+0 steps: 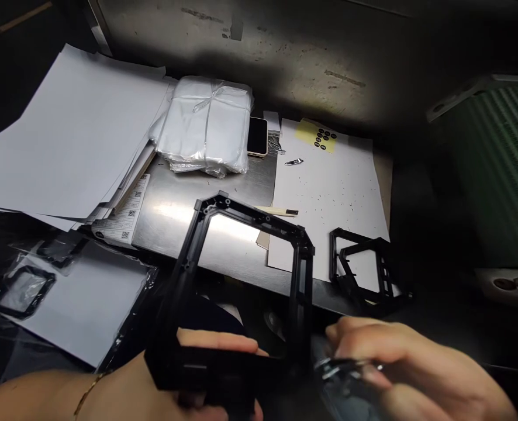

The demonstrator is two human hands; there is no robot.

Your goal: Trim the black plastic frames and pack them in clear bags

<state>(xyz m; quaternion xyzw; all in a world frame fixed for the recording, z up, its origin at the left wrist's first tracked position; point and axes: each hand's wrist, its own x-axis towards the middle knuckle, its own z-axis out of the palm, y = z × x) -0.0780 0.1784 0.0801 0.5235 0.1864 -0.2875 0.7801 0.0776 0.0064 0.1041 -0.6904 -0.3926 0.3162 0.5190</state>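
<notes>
Underneath everything lies a steel worktop (241, 193), dimly lit, backed by a scuffed grey wall (285, 52); every place below is told from that worktop. Loose white sheets (66, 134) spill over its left edge, and a wrapped white bundle (206, 126) sits at its far side with a phone (257, 136) touching the bundle. Across its right half lies a white paper (329, 193) carrying a yellow sticker sheet (318, 137), a small metal clip (294, 162) and a thin stick (276, 211). At its near right corner rest two spare black frames (364, 272). Off its left edge, bagged frames (22, 289) lie on another sheet.

Over its near edge, a large black plastic frame (241, 280) stands tilted upright. The left hand (206, 374) grips the frame's bottom bar, fingers curled round it. The right hand (399, 368), just beside the frame's right post, pinches a small shiny metal tool (346, 367) between pressed fingers.
</notes>
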